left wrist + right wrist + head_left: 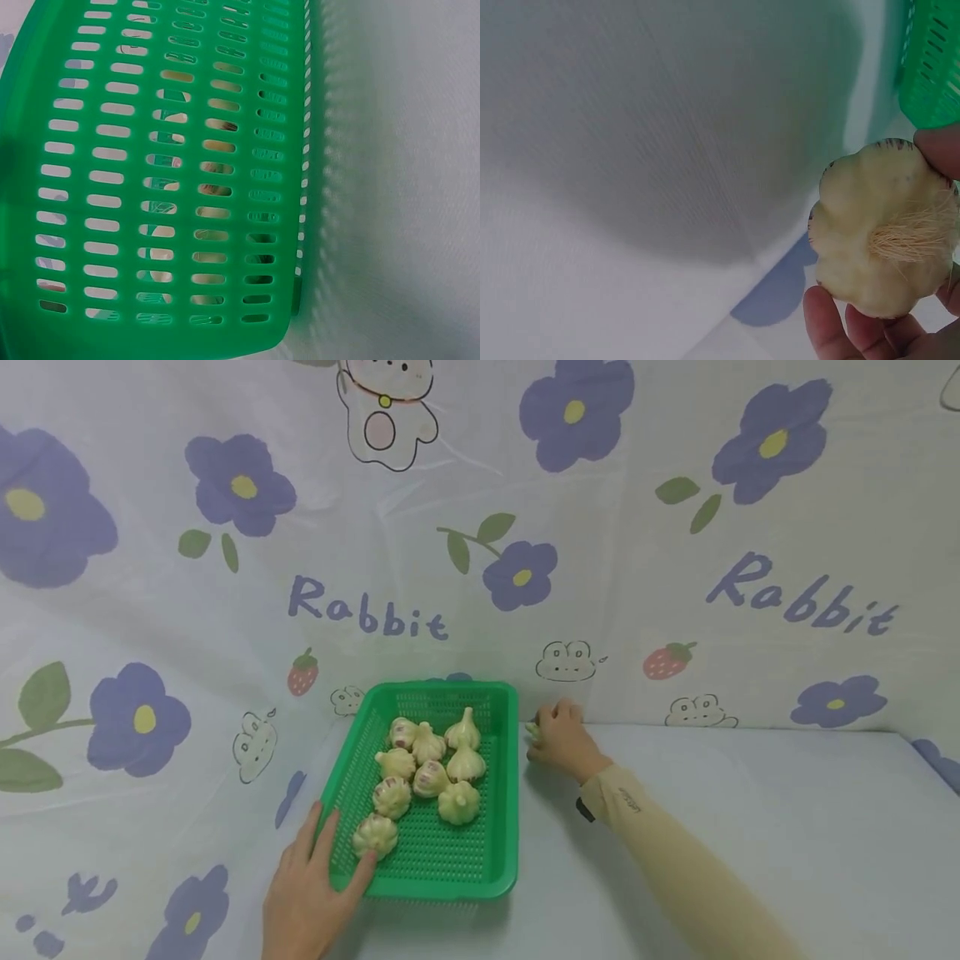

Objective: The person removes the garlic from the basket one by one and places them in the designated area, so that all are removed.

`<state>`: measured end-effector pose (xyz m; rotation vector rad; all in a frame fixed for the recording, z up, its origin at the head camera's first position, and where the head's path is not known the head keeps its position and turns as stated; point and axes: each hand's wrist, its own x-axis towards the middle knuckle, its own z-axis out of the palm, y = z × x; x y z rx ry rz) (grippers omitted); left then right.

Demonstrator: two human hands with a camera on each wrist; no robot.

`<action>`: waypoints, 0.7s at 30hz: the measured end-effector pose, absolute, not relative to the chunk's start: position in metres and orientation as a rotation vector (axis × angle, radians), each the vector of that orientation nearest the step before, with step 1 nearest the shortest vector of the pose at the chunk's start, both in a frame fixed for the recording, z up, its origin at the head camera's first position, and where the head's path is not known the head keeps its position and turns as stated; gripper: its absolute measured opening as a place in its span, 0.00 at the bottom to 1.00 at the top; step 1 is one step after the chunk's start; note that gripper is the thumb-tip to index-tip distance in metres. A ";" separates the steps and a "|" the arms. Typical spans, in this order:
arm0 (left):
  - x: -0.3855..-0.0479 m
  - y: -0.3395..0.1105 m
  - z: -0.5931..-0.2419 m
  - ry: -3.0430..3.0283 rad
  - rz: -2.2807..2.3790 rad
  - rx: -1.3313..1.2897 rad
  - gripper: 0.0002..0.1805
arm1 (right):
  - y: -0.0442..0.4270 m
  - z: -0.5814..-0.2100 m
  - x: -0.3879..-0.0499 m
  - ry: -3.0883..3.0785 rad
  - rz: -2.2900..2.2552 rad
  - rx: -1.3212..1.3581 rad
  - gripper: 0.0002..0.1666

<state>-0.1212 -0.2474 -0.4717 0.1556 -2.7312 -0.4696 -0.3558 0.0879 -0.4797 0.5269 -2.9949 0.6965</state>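
Note:
A green plastic basket (pixel 498 843) with slotted walls holds several garlic bulbs (pixel 458 802), grouped mostly at its far and left parts. At its near left corner my left hand (pixel 307 885) rests on the rim with fairly straight fingers, the thumb reaching over beside the nearest bulb. The left wrist view is filled by the basket's slotted side wall (pixel 150 341); no fingers show there. Right of the basket, by the back wall, my right hand (pixel 566 739) grips one garlic bulb (pixel 877 225). Its root tuft faces the right wrist camera, with fingertips around its edge.
A white tabletop (pixel 750 827) extends to the right of the basket. Behind it hangs a white cloth (pixel 615 568) printed with purple flowers, and it also covers the left side. The right hand's shadow falls on the tabletop.

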 end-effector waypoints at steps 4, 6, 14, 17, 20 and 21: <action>-0.121 -0.248 -0.474 -2.711 -0.464 0.160 0.43 | 0.083 -0.482 -0.356 -3.022 0.665 0.535 0.26; -0.122 -0.248 -0.474 -2.716 -0.465 0.164 0.43 | 0.082 -0.483 -0.356 -3.031 0.647 0.536 0.26; -0.121 -0.247 -0.474 -2.725 -0.466 0.175 0.43 | 0.082 -0.485 -0.358 -3.031 0.633 0.571 0.23; -0.120 -0.247 -0.473 -2.721 -0.462 0.176 0.42 | 0.082 -0.486 -0.359 -3.025 0.650 0.601 0.22; -0.121 -0.246 -0.472 -2.727 -0.464 0.173 0.42 | 0.082 -0.488 -0.359 -3.017 0.647 0.621 0.21; -0.121 -0.246 -0.472 -2.732 -0.467 0.174 0.42 | 0.082 -0.488 -0.359 -3.018 0.642 0.622 0.21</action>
